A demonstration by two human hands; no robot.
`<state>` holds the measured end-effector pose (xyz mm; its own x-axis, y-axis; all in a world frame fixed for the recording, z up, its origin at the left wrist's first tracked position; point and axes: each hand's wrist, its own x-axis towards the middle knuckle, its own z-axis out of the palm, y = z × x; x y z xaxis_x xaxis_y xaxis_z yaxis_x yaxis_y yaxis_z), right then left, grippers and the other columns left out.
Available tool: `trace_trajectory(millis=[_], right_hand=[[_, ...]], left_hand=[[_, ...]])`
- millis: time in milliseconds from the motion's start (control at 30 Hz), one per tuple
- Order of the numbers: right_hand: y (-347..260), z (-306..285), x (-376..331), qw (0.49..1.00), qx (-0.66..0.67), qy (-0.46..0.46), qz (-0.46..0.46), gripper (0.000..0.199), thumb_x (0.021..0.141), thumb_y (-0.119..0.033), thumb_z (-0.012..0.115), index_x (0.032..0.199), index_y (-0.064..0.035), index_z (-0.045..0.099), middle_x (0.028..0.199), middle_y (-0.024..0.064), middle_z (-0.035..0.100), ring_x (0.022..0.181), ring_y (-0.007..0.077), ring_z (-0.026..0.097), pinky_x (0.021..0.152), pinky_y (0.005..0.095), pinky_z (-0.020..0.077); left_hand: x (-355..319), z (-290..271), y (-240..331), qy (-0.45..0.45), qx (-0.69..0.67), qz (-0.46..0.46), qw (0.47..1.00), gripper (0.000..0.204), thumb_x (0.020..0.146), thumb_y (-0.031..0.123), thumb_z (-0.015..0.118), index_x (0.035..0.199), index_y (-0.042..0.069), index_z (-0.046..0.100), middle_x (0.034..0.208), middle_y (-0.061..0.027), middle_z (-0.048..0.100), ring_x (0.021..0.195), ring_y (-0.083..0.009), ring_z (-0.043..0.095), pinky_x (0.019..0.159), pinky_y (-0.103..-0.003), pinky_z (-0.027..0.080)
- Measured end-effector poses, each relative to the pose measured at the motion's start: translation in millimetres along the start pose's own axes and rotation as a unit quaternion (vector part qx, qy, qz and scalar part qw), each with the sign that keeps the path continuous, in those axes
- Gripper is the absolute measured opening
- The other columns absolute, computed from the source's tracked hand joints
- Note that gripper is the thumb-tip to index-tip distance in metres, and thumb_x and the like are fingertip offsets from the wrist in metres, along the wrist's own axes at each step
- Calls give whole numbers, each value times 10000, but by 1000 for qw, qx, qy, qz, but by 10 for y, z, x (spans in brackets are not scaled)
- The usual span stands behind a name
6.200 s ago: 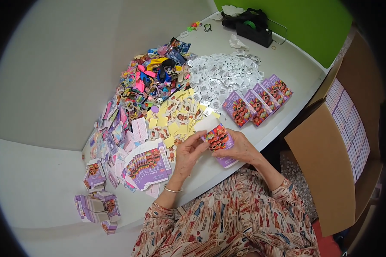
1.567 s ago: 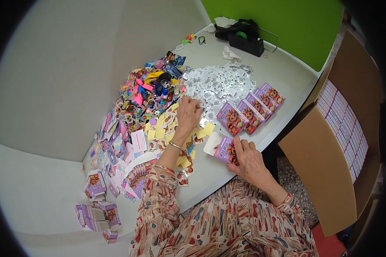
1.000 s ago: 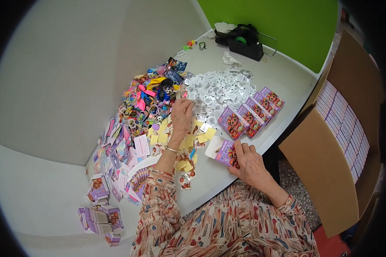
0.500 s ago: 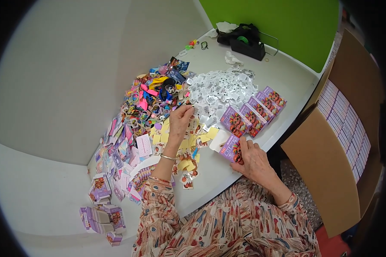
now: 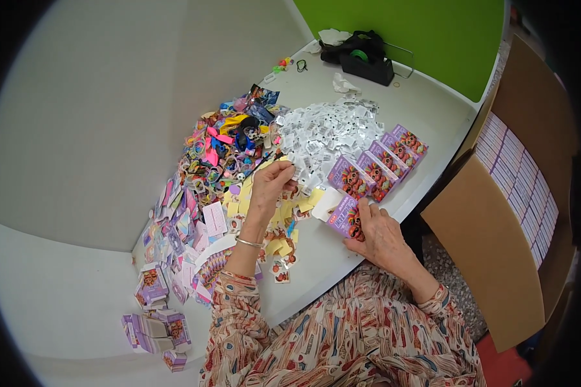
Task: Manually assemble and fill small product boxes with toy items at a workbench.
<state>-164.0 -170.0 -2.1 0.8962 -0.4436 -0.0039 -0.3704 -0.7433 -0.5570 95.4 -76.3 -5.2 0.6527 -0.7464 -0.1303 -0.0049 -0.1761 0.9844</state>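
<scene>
My right hand (image 5: 382, 237) grips a small purple carton (image 5: 346, 218) whose white end flap (image 5: 327, 203) stands open toward the left. My left hand (image 5: 272, 187) is closed in a pinch at the near edge of a heap of small white sachets (image 5: 329, 132). Whatever lies between its fingertips is too small to make out. Below and beside that hand are yellow paper squares (image 5: 279, 247) and little printed picture cards (image 5: 282, 277). Just beyond the held carton, several purple boxes (image 5: 377, 174) stand in a slanting row.
Left of the sachets spreads a heap of colourful small toys (image 5: 223, 145). Nearer lie pink and white cards (image 5: 214, 219) and unfilled-looking purple cartons (image 5: 155, 332). A black tape dispenser (image 5: 368, 68) stands at the back. An open cardboard box (image 5: 484, 251) packed with cartons is at the right.
My left hand has shifted slightly toward the white sachets, its fingers still pinched. My right hand keeps its hold on the carton. The whole view has tilted a little.
</scene>
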Motion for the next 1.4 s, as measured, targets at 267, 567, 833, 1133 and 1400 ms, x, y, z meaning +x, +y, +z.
trace_trajectory(millis=[267, 567, 833, 1133, 1400], right_hand=[[7, 13, 12, 1000, 9, -1, 4, 862, 682, -291, 800, 1281, 112, 329, 1026, 262, 550, 909, 401, 599, 726, 431, 523], [25, 37, -43, 1000, 3, 0, -12, 850, 681, -299, 798, 1271, 102, 335, 979, 241, 550, 896, 391, 596, 724, 428, 517], [37, 36, -49, 1000, 1, 0, -5, 872, 683, -288, 797, 1291, 111, 315, 1004, 257, 555, 890, 398, 594, 732, 429, 515], [41, 45, -22, 1000, 6, 3, 2, 850, 681, -261, 799, 1270, 123, 321, 988, 262, 554, 884, 402, 594, 729, 430, 515], [-124, 116, 25, 998, 29, 32, -42, 861, 670, -224, 801, 1320, 81, 326, 998, 221, 556, 923, 390, 570, 763, 442, 497]], left_hand=[[-194, 68, 112, -49, 15, 17, 999, 142, 880, 103, 658, 985, 9, 678, 839, -17, 662, 743, -103, 615, 652, -244, 504], [-490, 308, 45, -63, 232, 250, 938, 167, 851, 87, 659, 997, 7, 674, 902, -72, 648, 784, -168, 628, 643, -279, 479], [91, 243, -440, 22, 487, 299, 820, 278, 745, 217, 736, 970, 74, 657, 1056, -70, 558, 955, -299, 509, 816, -370, 414], [7, 174, -101, 13, 60, 42, 997, 73, 808, 91, 689, 868, 52, 673, 945, -10, 619, 892, -114, 538, 684, -250, 434], [-785, 448, -119, -19, 343, 241, 908, 155, 793, 107, 683, 934, 45, 693, 1170, -115, 585, 1098, -281, 528, 988, -382, 375]])
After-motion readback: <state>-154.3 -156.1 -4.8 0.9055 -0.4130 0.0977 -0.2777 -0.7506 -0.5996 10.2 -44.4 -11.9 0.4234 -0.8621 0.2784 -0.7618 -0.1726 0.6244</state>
